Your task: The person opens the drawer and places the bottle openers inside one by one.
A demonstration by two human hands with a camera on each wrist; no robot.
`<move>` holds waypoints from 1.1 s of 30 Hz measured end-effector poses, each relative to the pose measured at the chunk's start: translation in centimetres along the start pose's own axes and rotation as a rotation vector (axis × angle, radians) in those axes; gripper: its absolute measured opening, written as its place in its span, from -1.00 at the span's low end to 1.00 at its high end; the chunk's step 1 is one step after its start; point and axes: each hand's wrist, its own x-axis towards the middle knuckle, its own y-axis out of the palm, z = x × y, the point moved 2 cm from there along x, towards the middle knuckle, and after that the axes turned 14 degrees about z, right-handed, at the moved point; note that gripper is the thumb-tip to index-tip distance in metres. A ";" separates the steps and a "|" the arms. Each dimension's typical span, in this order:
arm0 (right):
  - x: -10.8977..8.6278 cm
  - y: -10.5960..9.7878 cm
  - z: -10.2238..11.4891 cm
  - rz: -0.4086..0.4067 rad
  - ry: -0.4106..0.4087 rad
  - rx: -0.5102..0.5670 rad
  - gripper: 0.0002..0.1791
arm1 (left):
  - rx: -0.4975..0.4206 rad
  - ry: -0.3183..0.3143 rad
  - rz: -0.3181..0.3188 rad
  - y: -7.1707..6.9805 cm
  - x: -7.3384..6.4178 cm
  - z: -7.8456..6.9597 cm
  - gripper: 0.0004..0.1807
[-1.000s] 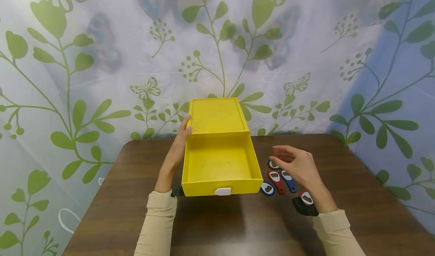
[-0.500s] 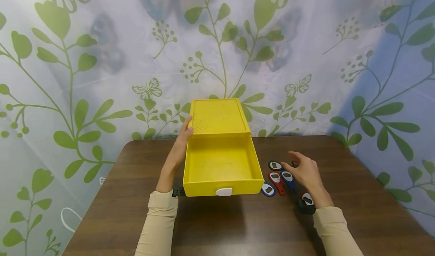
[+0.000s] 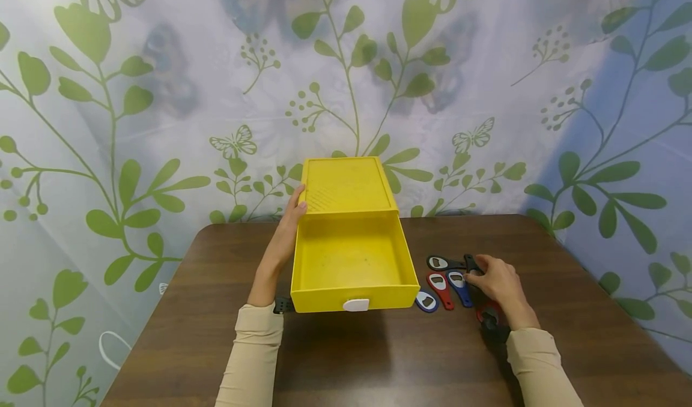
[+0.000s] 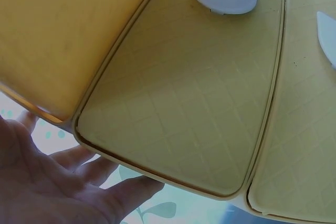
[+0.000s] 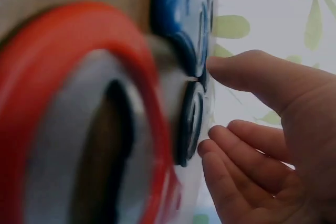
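Note:
My left hand (image 3: 282,236) lies against the left side of a yellow drawer unit (image 3: 348,185), its fingers fairly straight along the edge. A yellow drawer (image 3: 324,299) is pulled out towards me, with a white handle (image 3: 355,305) on its front. On the right, my right hand (image 3: 500,282) reaches down to a black bottle opener (image 3: 472,264). In the right wrist view, thumb and fingers stand apart about a black opener (image 5: 190,129). Blue (image 3: 458,284) and red (image 3: 440,284) openers lie just left of that hand.
Another black opener (image 3: 438,263) and a blue-rimmed one (image 3: 426,301) lie beside the drawer. One red opener (image 3: 488,312) is partly hidden under the right wrist. The brown table (image 3: 335,365) meets a leaf-patterned curtain (image 3: 178,125) at the back.
My right hand has moved right and down from above the openers to the black one at the right. The left hand and the drawer unit have stayed in place.

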 end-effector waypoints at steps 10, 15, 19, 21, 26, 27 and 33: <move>0.2 0.0 -0.3 0.023 -0.002 -0.002 -0.29 | -0.010 0.001 -0.001 0.0 0.0 -0.1 -0.26; 0.0 -0.3 -0.3 0.033 -0.011 0.006 -0.31 | -0.021 0.010 0.009 0.0 -0.1 -0.2 -0.28; 0.0 -0.4 -0.5 0.050 -0.002 -0.004 -0.29 | -0.029 0.013 0.011 0.0 -0.1 -0.3 -0.28; 0.0 -0.4 -0.6 0.060 0.010 -0.009 -0.27 | -0.029 0.011 0.010 0.0 0.0 -0.2 -0.28; 0.0 -0.4 -0.7 0.073 0.034 -0.016 -0.24 | -0.023 0.009 0.007 0.0 0.0 -0.2 -0.28; 0.0 -0.4 -0.7 0.071 0.038 -0.017 -0.24 | -0.022 0.009 0.005 0.0 0.0 -0.2 -0.28; -0.2 -0.3 -0.6 0.049 0.050 -0.028 -0.29 | -0.013 0.001 0.001 0.0 -0.1 -0.1 -0.27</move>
